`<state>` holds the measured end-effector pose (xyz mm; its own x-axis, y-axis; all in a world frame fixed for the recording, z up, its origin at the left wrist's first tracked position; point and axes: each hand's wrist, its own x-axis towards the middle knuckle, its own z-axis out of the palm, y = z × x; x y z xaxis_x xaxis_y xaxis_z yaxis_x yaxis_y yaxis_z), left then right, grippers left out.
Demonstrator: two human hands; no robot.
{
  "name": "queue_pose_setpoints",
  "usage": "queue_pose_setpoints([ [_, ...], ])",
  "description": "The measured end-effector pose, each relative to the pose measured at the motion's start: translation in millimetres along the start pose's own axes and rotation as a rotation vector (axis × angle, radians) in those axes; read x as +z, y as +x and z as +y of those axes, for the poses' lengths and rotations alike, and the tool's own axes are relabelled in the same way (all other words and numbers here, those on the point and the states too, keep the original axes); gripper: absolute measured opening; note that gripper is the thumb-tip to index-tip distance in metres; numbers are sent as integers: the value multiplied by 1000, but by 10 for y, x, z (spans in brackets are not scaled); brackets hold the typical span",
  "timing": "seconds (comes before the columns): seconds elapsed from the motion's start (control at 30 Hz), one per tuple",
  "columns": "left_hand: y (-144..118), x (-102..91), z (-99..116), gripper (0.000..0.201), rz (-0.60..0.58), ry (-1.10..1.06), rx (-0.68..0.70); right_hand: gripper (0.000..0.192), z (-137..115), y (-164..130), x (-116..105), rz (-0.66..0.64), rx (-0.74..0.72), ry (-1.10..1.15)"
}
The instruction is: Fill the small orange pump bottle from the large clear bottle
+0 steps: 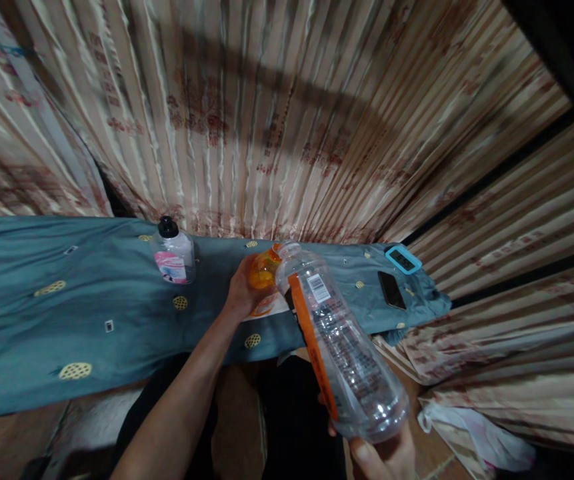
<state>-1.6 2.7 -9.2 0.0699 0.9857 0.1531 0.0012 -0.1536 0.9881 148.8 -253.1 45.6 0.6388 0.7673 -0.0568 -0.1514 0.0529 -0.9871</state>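
Observation:
My right hand grips the base end of a large clear plastic bottle with an orange and clear label. The bottle is tilted, its uncapped neck pointing up and left. At that neck, the mouth of a small orange see-through bottle meets or nearly meets it; whether they touch I cannot tell. My left hand is wrapped round the orange bottle from the left. Whether any liquid passes between the bottles does not show. A white sheet with an orange print lies just below the orange bottle.
A clear bottle with a black cap and pink label stands on the blue-green cloth to the left. At the right lie a dark phone and a blue-framed digital clock. Pleated curtains hang behind and at the right.

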Motion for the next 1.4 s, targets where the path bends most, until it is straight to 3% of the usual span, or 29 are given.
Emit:
queue_pose_setpoints([
  [0.27,-14,-7,55,73,9,29,12,81,62,10,-86,-87,-3,-25],
  [0.43,-8,-2,24,74,16,28,12,93,65,5,-78,-56,-4,-10],
  [0.57,-3,1,2,74,17,32,19,84,46,-8,-41,-37,2,16],
  [1.4,1,-2,1,73,15,25,38,78,78,-1,-66,-53,7,16],
])
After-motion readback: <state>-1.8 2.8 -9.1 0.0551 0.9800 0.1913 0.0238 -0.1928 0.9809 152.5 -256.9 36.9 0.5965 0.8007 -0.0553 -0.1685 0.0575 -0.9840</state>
